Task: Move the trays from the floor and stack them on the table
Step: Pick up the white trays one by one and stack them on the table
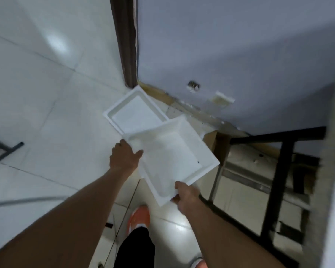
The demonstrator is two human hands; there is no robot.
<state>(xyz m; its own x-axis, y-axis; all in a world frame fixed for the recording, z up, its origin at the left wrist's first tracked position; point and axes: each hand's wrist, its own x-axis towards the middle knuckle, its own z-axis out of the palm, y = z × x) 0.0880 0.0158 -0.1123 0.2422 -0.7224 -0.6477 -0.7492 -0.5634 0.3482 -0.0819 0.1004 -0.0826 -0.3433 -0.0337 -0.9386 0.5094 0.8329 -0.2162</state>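
A white rectangular tray point(170, 157) is held up off the floor, tilted, between both hands. My left hand point(124, 155) grips its left rim, thumb over the edge. Its near corner is pinched by my right hand point(186, 196). A second white tray point(135, 111) lies flat on the tiled floor just beyond, near the wall corner; its near-right part is hidden behind the held tray. The pale table edge point(329, 171) runs down the right side of the view, with its black frame point(277, 171) below.
A purple-grey wall point(230, 45) and a dark door frame point(126, 41) stand behind the trays. A cardboard piece point(219, 146) sits by the table leg. Grey metal legs point(6, 151) show at the left. My orange shoe point(139, 217) is on the tiles below the tray.
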